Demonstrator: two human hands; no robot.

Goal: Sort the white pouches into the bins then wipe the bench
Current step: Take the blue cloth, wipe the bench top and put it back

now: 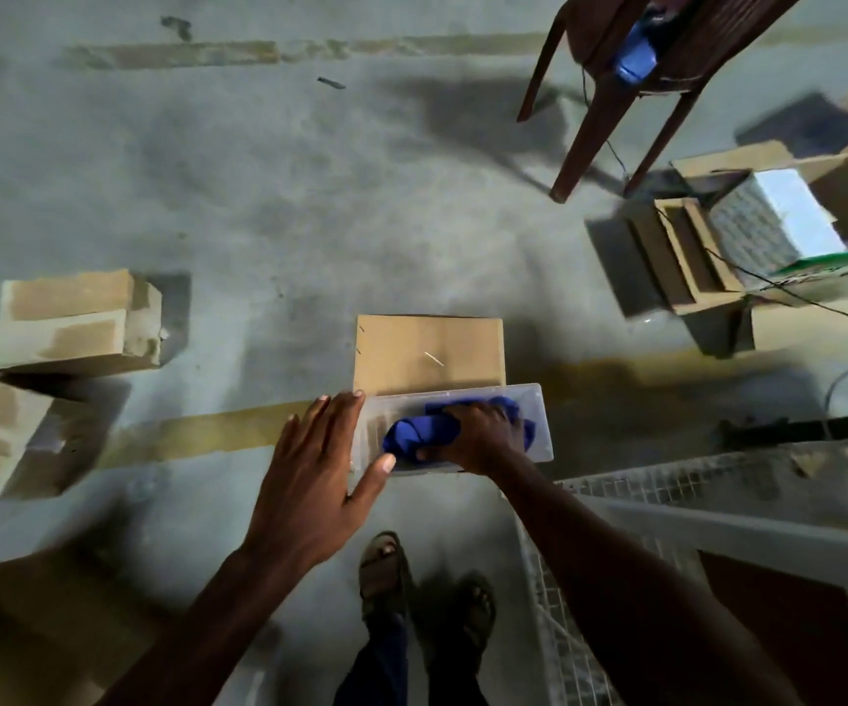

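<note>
A clear plastic bin (539, 425) rests on a cardboard box (429, 351) on the floor in front of me. Inside the bin lies a crumpled blue cloth (414, 433). My right hand (475, 438) reaches into the bin and its fingers are closed on the cloth. My left hand (322, 468) is spread flat, fingers apart, against the bin's left end, with the thumb on its near wall. No white pouches show in the bin.
Two taped cardboard boxes (75, 323) stand at the left. An open carton with a white pack (773, 226) and a brown chair (625, 84) are at the right. A white mesh rack (666, 501) is by my right arm. My sandalled feet (386, 568) are below.
</note>
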